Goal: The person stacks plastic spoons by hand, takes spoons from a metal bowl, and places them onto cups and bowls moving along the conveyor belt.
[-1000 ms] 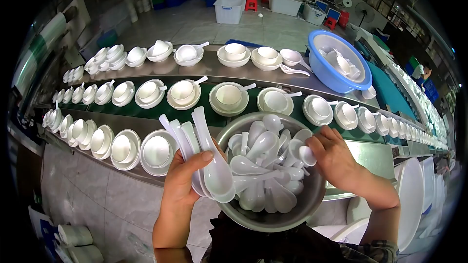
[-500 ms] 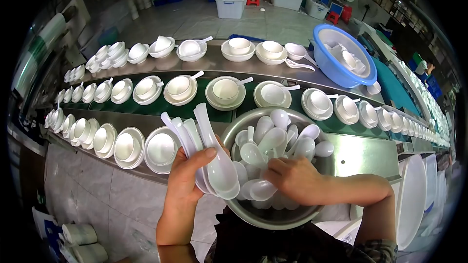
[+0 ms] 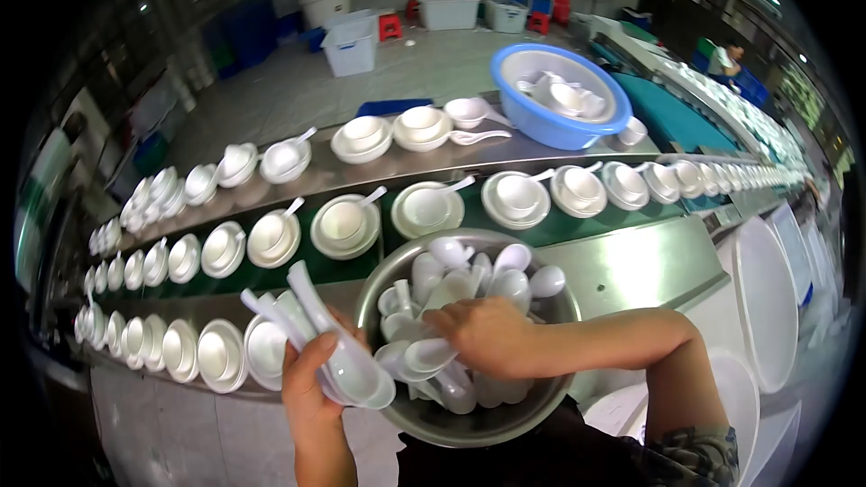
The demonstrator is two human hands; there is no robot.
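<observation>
My left hand (image 3: 309, 388) is closed around a bundle of several white soup spoons (image 3: 354, 370), with their handles pointing up and to the left. The bundle is held by the left rim of a round metal basin (image 3: 478, 438). Inside the basin lies a heap of loose white soup spoons (image 3: 457, 390). My right hand (image 3: 492, 334) reaches into this heap with curled fingers. Its fingertips are down among the spoons, so what they grip, if anything, is hidden.
Rows of white bowls (image 3: 343, 220) on saucers, many with spoons, line the green conveyor belt (image 3: 365, 268) and the metal ledges. A blue basin (image 3: 564, 133) of white crockery stands on the far ledge. Large white tubs (image 3: 765, 307) are at the right. Another person (image 3: 724, 61) is far right.
The camera view has turned to the right, so the tables and basins appear shifted left. My left hand still grips the spoon bundle, and my right hand is still in the heap.
</observation>
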